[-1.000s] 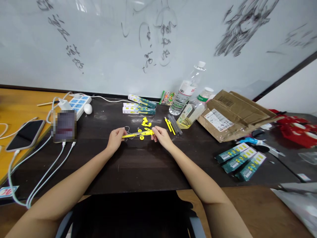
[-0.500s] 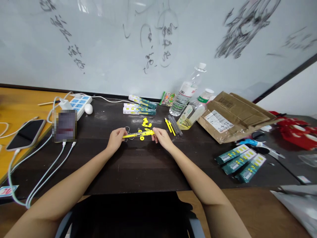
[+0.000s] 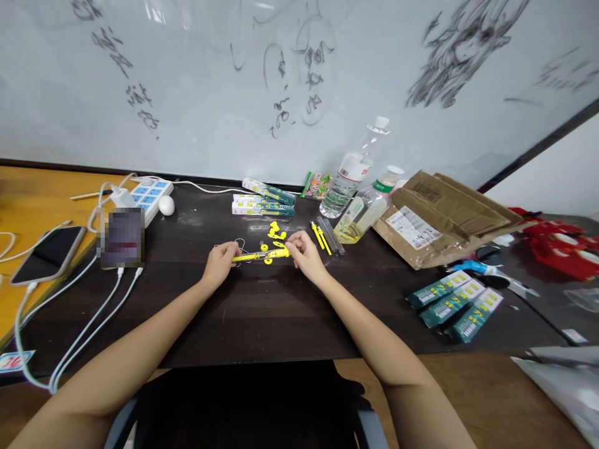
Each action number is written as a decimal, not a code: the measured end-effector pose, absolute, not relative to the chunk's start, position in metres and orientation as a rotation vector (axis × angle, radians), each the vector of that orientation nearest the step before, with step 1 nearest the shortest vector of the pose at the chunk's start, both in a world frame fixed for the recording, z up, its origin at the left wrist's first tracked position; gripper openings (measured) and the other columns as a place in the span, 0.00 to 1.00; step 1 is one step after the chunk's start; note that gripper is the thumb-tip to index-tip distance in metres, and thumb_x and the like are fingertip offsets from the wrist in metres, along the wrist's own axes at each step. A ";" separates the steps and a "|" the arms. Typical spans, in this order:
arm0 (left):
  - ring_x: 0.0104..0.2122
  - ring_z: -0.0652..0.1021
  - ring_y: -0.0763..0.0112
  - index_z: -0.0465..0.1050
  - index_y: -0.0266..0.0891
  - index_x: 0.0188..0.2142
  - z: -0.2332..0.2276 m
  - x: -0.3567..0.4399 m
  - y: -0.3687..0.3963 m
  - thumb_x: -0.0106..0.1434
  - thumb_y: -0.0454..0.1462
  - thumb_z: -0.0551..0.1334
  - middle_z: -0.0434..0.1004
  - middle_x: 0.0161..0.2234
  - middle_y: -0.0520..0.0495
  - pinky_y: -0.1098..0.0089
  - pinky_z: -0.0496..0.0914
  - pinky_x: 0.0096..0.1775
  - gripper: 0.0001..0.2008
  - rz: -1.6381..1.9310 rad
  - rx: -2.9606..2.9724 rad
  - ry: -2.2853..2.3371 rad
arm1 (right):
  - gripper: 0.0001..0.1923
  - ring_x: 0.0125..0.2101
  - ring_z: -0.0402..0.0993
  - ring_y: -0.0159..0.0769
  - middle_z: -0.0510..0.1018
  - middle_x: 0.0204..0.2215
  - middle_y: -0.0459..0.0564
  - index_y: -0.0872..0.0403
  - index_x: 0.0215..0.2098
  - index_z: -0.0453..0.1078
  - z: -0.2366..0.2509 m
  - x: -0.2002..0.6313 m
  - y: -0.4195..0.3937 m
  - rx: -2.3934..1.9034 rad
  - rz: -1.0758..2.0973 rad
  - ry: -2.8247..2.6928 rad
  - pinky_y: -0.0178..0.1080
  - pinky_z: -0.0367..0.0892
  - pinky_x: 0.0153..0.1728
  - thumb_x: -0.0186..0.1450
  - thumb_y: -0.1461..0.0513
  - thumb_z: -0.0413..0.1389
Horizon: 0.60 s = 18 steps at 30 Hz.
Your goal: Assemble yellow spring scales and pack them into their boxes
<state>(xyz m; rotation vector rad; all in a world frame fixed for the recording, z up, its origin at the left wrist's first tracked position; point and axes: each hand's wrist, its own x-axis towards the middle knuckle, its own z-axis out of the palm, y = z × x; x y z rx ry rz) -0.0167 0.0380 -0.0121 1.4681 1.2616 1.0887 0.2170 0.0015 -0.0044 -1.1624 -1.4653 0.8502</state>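
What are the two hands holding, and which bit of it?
A thin yellow plastic rod, held level: the left hand pinches its left end, the right hand its right end.

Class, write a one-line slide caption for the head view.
Left hand and right hand hold a yellow rod over a dark desk.

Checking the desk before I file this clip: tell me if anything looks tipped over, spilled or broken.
Two bottles look off: the clear water bottle leans steeply instead of standing, and the smaller bottle with yellowish liquid lies tilted against the cardboard box. No spill shows. The left hand and right hand hold a yellow stick level; nothing looks broken.
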 end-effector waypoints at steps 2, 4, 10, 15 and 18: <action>0.21 0.68 0.75 0.69 0.37 0.21 -0.013 -0.017 0.038 0.56 0.46 0.55 0.64 0.18 0.53 0.78 0.65 0.23 0.16 1.082 1.478 1.273 | 0.16 0.12 0.54 0.24 0.58 0.15 0.35 0.50 0.33 0.58 -0.003 0.216 0.001 -1.157 0.851 -1.454 0.29 0.51 0.14 0.61 0.49 0.55; 0.21 0.68 0.74 0.69 0.37 0.21 -0.013 -0.017 0.038 0.56 0.46 0.55 0.64 0.18 0.53 0.78 0.65 0.23 0.16 1.076 1.489 1.269 | 0.16 0.12 0.54 0.25 0.57 0.14 0.34 0.50 0.32 0.57 -0.002 0.215 0.000 -1.166 0.873 -1.443 0.29 0.51 0.14 0.61 0.49 0.54; 0.21 0.69 0.74 0.69 0.37 0.20 -0.012 -0.017 0.038 0.56 0.45 0.55 0.65 0.19 0.53 0.78 0.65 0.23 0.16 1.083 1.495 1.260 | 0.14 0.12 0.55 0.24 0.62 0.13 0.35 0.50 0.33 0.56 0.000 0.215 -0.004 -1.158 0.944 -1.454 0.28 0.51 0.13 0.63 0.50 0.52; 0.19 0.66 0.76 0.67 0.36 0.20 -0.009 -0.017 0.038 0.57 0.45 0.54 0.64 0.18 0.53 0.79 0.63 0.21 0.16 1.117 1.459 1.261 | 0.10 0.13 0.57 0.23 0.68 0.18 0.36 0.50 0.35 0.55 -0.002 0.216 -0.004 -1.035 1.030 -1.469 0.28 0.55 0.15 0.63 0.55 0.51; 0.19 0.66 0.77 0.67 0.36 0.20 -0.008 -0.017 0.037 0.57 0.44 0.54 0.63 0.17 0.53 0.79 0.63 0.20 0.16 1.121 1.459 1.263 | 0.10 0.13 0.56 0.23 0.70 0.19 0.37 0.50 0.35 0.55 -0.002 0.216 -0.003 -1.017 1.033 -1.471 0.28 0.55 0.15 0.63 0.55 0.51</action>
